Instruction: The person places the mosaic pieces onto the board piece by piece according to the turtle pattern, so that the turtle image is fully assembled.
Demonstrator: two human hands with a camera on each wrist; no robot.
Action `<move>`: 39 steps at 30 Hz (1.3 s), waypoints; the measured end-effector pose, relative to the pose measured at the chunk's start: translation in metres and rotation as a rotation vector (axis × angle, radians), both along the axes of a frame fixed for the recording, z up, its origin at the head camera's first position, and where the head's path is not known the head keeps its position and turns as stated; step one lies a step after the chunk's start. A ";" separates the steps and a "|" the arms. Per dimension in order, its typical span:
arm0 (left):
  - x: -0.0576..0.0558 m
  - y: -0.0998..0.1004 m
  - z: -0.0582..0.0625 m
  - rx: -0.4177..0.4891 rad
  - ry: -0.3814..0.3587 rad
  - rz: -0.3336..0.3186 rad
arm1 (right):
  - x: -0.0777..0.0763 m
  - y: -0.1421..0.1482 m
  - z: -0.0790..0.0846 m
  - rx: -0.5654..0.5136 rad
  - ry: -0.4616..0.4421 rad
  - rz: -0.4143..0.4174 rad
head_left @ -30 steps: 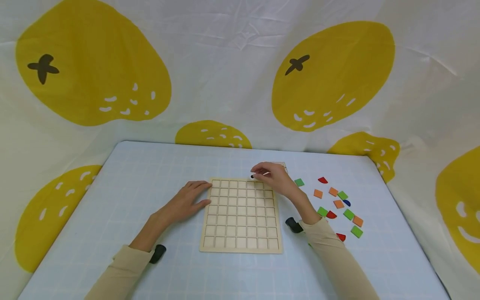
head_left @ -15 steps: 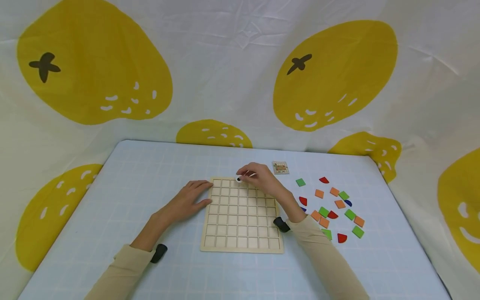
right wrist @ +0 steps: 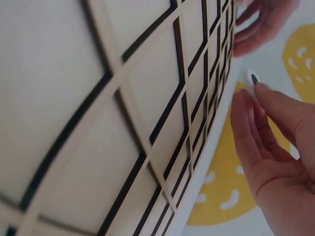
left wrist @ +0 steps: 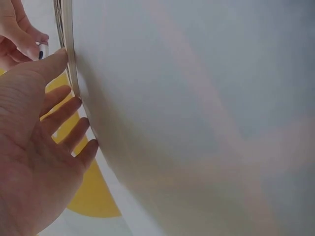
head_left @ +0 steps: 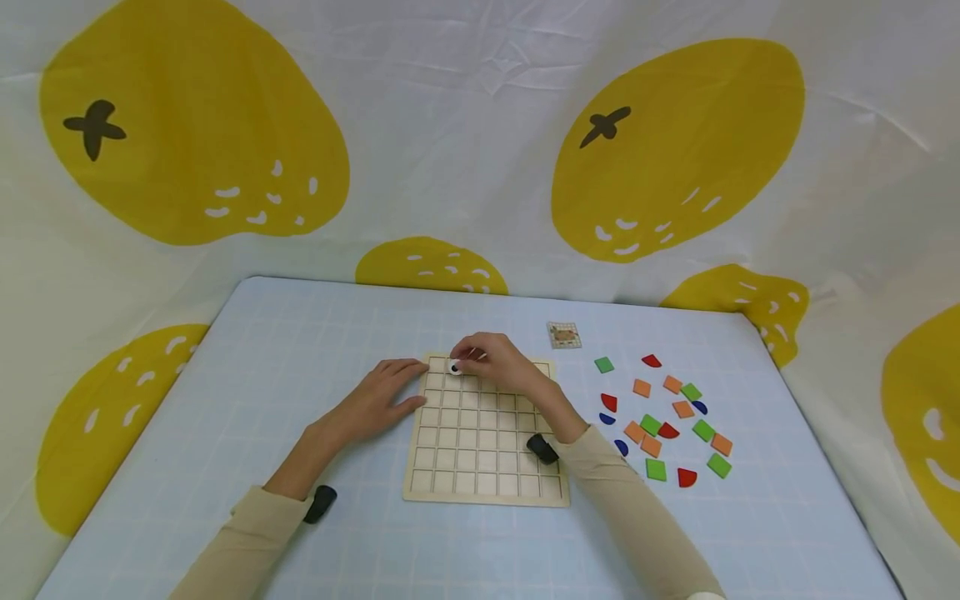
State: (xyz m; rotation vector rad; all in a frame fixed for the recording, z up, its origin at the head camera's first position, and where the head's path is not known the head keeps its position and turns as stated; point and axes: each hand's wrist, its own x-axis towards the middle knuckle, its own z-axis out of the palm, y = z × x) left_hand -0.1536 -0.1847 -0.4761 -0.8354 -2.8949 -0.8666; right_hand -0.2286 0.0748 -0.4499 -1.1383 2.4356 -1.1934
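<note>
A square wooden board with a raised grid of cells lies at the table's middle. My left hand rests at its upper left edge. In the left wrist view, that hand's fingertips touch the board's side, the fingers spread and only slightly bent. My right hand pinches a small white disc with a dark spot, over the board's top row near the left corner. Close up in the right wrist view, the disc stands tilted between thumb and fingers, apart from the grid.
Flat pieces lie scattered right of the board: green squares, orange squares, red quarter-rounds and blue half-rounds. Behind them is a small printed card. A white cloth with yellow fruit shapes hangs behind the table.
My right hand has moved left along the board's top edge with the white disc, uncovering the card and some pieces at the right. The left hand stays at the board's edge.
</note>
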 end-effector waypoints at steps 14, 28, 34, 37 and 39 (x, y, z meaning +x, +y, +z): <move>0.000 0.001 -0.002 0.004 -0.007 0.001 | 0.003 -0.028 -0.006 0.018 -0.005 0.069; 0.001 0.002 0.001 0.009 -0.026 0.003 | 0.007 -0.041 -0.003 0.122 -0.023 0.007; 0.001 0.001 0.001 0.010 -0.019 0.002 | 0.008 -0.038 -0.003 0.152 -0.038 -0.002; 0.001 0.000 -0.001 0.009 -0.020 0.003 | 0.012 -0.032 0.000 0.153 -0.019 0.002; 0.000 0.000 -0.002 0.011 -0.021 0.005 | 0.014 -0.026 0.002 0.144 -0.005 0.001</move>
